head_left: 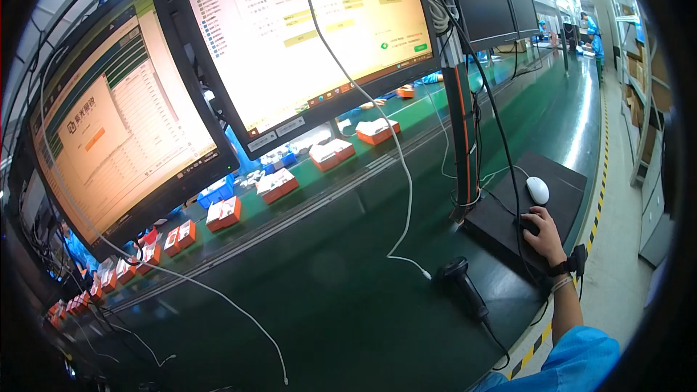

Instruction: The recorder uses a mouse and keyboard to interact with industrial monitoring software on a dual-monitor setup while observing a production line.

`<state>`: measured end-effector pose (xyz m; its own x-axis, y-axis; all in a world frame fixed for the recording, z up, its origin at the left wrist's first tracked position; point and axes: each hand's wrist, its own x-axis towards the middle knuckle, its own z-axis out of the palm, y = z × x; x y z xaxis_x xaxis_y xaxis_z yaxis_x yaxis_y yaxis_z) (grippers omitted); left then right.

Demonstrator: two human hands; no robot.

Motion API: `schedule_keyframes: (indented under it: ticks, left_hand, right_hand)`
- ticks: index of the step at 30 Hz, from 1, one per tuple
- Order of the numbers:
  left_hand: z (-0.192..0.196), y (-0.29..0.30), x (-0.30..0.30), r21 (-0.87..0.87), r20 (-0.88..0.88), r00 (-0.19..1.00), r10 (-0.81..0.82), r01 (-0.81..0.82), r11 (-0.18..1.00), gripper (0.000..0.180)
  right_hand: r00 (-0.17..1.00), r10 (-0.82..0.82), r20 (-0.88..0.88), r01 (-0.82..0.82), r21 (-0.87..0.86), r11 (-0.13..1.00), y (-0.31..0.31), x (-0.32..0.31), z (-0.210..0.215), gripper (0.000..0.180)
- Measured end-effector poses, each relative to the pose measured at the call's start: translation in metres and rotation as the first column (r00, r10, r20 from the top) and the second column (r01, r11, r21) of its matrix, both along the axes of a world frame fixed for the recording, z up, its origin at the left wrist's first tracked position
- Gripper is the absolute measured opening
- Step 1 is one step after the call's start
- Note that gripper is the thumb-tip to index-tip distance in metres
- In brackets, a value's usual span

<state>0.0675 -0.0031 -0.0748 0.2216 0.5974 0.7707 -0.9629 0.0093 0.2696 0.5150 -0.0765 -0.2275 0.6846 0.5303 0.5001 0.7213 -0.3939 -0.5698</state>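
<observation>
The single view comes from the left fisheye camera of a pair on the person's head, facing forward and down across the green desk [341,276]. Two lit monitors [305,36] loom close at upper left, slanting upward to the right. The right hand [543,236] shows from above and behind, near the right side. Toward upper right the view reaches far along the aisle [617,174]. Dark, curved borders round off the corners.

Right hand [543,236] palm down, fingers [538,212] loosely bent, bare forearm [567,312] stretched forward from the lower right.
</observation>
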Motion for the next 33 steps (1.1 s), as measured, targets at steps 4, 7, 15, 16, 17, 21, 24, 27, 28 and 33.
schedule_keyframes:
  ticks: [4,7,15,16,17,21,24,27,28,33]
  left_hand:
    - [-0.003,0.002,-0.001,0.017,-0.007,1.0,0.0,0.0,1.0,0.033]
    - [-0.001,0.002,0.004,0.024,-0.005,1.0,-0.004,0.004,1.0,0.032]
    - [0.002,0.0,0.007,-0.005,-0.021,1.0,-0.003,0.003,1.0,0.029]
    - [0.005,-0.002,0.008,-0.026,-0.035,0.999,0.012,-0.013,1.0,0.028]
    - [0.007,-0.004,0.009,-0.047,-0.049,0.998,0.026,-0.029,0.998,0.028]
    - [0.018,-0.011,0.016,-0.102,-0.065,0.997,0.045,-0.052,0.993,0.026]
    - [0.019,-0.013,0.022,-0.185,0.042,0.997,0.058,-0.049,0.982,0.024]
    - [0.007,-0.005,0.017,-0.088,0.006,0.998,0.069,-0.068,0.994,0.022]
    - [0.008,-0.006,0.017,-0.109,0.002,0.998,0.066,-0.065,0.992,0.021]
    - [0.017,-0.015,0.015,-0.226,-0.053,0.996,0.073,-0.084,0.97,0.02]
  right_hand:
    - [1.0,-0.004,0.025,0.004,-0.018,1.0,0.0,0.002,0.001,0.046]
    - [0.999,-0.022,0.027,0.023,-0.01,1.0,0.003,-0.002,0.009,0.049]
    - [0.998,-0.055,0.023,0.055,-0.036,0.998,0.004,0.005,0.006,0.055]
    - [0.996,-0.063,0.058,0.065,-0.036,0.997,0.005,0.005,0.006,0.055]
    - [0.993,-0.071,0.092,0.075,-0.037,0.997,0.005,0.005,0.006,0.054]
    - [0.991,-0.042,0.125,0.052,-0.08,0.995,0.004,0.01,0.002,0.052]
    - [0.994,-0.053,0.093,0.059,-0.065,0.996,0.004,0.009,0.004,0.051]
    - [0.989,-0.05,0.14,0.061,-0.08,0.995,0.004,0.009,0.004,0.051]
    - [0.994,-0.055,0.094,0.062,-0.075,0.995,0.005,0.008,0.007,0.051]
    - [0.99,-0.061,0.128,0.073,-0.09,0.993,0.006,0.008,0.005,0.05]
